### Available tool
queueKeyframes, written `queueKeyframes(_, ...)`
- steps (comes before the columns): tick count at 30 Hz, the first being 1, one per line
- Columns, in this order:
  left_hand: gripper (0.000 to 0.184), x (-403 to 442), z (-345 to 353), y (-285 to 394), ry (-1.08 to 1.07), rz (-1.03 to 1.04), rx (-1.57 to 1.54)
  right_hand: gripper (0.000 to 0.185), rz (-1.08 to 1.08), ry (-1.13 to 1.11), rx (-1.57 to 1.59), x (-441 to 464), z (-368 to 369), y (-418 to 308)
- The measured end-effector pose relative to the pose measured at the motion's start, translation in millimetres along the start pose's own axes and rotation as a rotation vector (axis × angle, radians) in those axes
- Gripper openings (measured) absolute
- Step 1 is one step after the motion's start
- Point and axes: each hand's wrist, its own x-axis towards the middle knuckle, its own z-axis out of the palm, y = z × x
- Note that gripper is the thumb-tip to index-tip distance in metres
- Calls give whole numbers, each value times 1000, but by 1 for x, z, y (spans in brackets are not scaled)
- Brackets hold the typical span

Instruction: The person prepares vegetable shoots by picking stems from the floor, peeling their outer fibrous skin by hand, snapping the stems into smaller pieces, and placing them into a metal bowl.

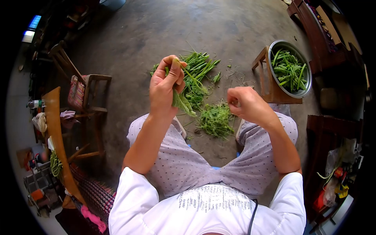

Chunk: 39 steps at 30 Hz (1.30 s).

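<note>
My left hand (pixel 166 82) is closed around a leafy green stem (pixel 181 102), whose leaves droop below the fingers. Off to the right, my right hand (pixel 248 103) is closed with its fingers curled; anything between them is hidden or too small to name. On the floor beyond the hands lies a bundle of long green stems (pixel 197 64) with leaves. Between my feet sits a loose heap of thin green trimmings (pixel 215 120), just left of the right hand and below it.
A metal basin (pixel 308 84) of cut green stems (pixel 290 69) rests on a wooden stool (pixel 280 95) at right. A wooden chair (pixel 92 80) stands at left, near a wooden board edge (pixel 55 125). Bits of greenery are scattered over the concrete floor (pixel 156 35). Dark furniture (pixel 325 125) lines the right side.
</note>
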Motion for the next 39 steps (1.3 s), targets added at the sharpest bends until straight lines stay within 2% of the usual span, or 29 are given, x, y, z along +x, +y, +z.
queueKeyframes(1, 12, 1, -2, 3, 10, 25, -17, 11, -78, -20, -188, -3, 5, 17)
queueKeyframes(3, 12, 1, -8, 7, -9, 38, -23, 14, -112, 5, -280, -4, 12, 27)
queueKeyframes(6, 12, 0, -8, 8, -25, 21, -23, 16, -174, 103, -174, 2, 9, 11)
queueKeyframes(8, 12, -2, -1, 6, 29, -44, -42, 21, 17, 124, 166, 7, -3, -30)
queueKeyframes(9, 12, -3, 0, 5, 28, -48, -44, 21, 22, 124, 165, 9, -2, -36)
queueKeyframes(12, 12, -6, 5, 0, -11, -93, -56, 28, -159, 250, 308, 17, 5, -42)
queueKeyframes(16, 13, -8, 8, -6, -29, -141, -10, 24, -171, 237, 365, 25, 18, -35)
queueKeyframes(18, 13, -8, 9, -6, -52, -145, 0, 20, -149, 245, 562, 28, 23, -32)
queueKeyframes(19, 13, -8, 9, -6, -40, -147, 10, 20, -149, 246, 561, 27, 23, -33)
queueKeyframes(21, 13, -8, 11, -7, -30, -151, 20, 16, 20, 156, 838, 25, 24, -34)
queueKeyframes(22, 13, -9, 12, -8, -49, -131, 58, 16, 21, 160, 837, 25, 24, -33)
queueKeyframes(24, 13, -11, 14, -11, -79, -117, 94, 13, 153, 119, 1122, 25, 23, -30)
queueKeyframes(25, 12, -12, 14, -14, -128, -56, 151, 13, 154, 135, 1120, 25, 24, -26)
queueKeyframes(27, 11, -12, 16, -19, -213, 53, 222, 13, 330, 8, 1313, 25, 30, -8)
queueKeyframes(28, 11, -10, 19, -21, -230, 77, 240, 15, 352, 9, 1266, 26, 33, -1)
queueKeyframes(29, 10, -8, 26, -23, -251, 105, 257, 14, 412, 35, 1029, 26, 34, 2)
queueKeyframes(31, 10, 0, 57, -27, -260, 97, 233, 20, 333, 152, 638, 25, 53, 26)
queueKeyframes(33, 14, 20, 98, -35, -376, 112, 271, 20, 201, 272, 302, 13, 51, 23)
queueKeyframes(34, 17, 35, 122, -42, -425, 138, 318, 16, 266, 164, 333, 4, 46, 18)
queueKeyframes(37, 30, 85, 186, -73, -576, 179, 462, 13, 255, 184, 176, -2, 51, 29)
queueKeyframes(38, 30, 100, 197, -93, -594, 182, 463, 9, 189, 242, 45, -4, 59, 40)
queueKeyframes(39, 34, 115, 202, -119, -511, 234, 473, 9, 196, 257, 45, -9, 62, 45)
